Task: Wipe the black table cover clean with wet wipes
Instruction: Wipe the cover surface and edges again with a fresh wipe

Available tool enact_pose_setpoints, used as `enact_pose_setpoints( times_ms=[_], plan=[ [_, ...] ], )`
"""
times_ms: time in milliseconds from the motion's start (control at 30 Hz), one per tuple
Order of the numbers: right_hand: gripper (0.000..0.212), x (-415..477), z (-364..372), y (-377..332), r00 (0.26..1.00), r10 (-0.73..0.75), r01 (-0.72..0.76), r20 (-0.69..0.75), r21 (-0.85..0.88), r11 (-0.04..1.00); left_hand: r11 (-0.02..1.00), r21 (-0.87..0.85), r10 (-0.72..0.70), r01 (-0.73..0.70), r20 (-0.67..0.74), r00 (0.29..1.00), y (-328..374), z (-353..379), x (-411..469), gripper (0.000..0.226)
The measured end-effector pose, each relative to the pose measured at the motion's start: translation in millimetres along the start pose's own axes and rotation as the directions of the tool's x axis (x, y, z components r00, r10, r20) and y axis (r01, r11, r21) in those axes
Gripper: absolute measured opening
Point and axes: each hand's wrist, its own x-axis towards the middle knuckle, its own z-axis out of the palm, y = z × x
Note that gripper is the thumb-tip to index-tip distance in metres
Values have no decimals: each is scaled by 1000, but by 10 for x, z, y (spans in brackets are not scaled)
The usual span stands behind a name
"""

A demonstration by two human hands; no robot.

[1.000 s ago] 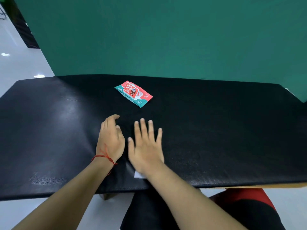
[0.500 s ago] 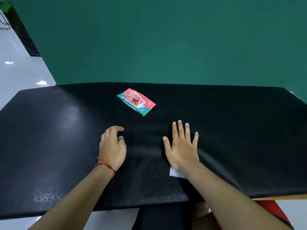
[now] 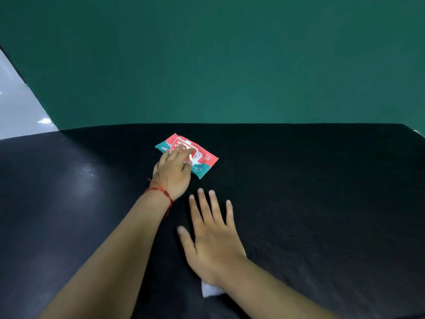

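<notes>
White wet wipe (image 3: 210, 290) near counter's front edge, pinned under right hand (image 3: 213, 240), grip spread flat to press wide patch of black cover (image 3: 322, 192). Left hand (image 3: 173, 174), grip loose and unclosed, rests on wipes pack (image 3: 204, 162) toward back edge, likely fetching fresh wipe.

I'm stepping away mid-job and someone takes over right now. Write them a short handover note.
Left hand: fingers fairly straight, resting on the wet wipes pack, far middle of the black table cover.
Right hand: flat, fingers spread, pressing a white wipe onto the cover near its front edge; only a corner shows.
Done: one wipe is out and on the cover.
Left: wipe the cover; a smudge shows at the left.
</notes>
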Motion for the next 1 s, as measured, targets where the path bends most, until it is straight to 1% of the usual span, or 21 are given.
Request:
enact_pose_setpoints(
  times_ms=[67,100,167,233,400,567,667,867,933,1000],
  plan=[
    [76,-207,-15,45,998,-30,31,51,-18,999,998,54,-47,45,33,998,38,103,90,44],
    [76,-255,-24,84,998,-23,25,65,-27,999,995,83,-55,54,19,998,43,151,115,46],
    [77,-236,-57,166,999,12,-10,46,-38,999,991,124,-45,51,-47,998,18,215,131,52],
    [78,-75,-53,234,998,64,-62,26,-51,997,990,127,-40,54,-111,993,-49,240,145,56],
    [82,603,-76,463,977,206,-208,-49,-43,977,996,21,-76,83,-233,969,-139,248,185,56],
    [86,1387,-137,741,954,281,-279,-101,40,960,993,-79,-113,92,-317,942,-123,292,209,61],
    [87,1823,-183,875,950,297,-295,-99,33,955,989,-102,-138,110,-333,933,-105,302,237,68],
    [89,2462,-234,1021,953,289,-288,-93,24,957,985,-101,-163,138,-316,934,-66,304,237,69],
    [89,2615,-260,1038,954,283,-283,-101,16,959,984,-109,-171,144,-314,934,-61,297,222,70],
    [87,2743,-279,1054,949,282,-282,-139,20,959,983,-116,-173,143,-317,933,-66,295,202,70]
  ],
)
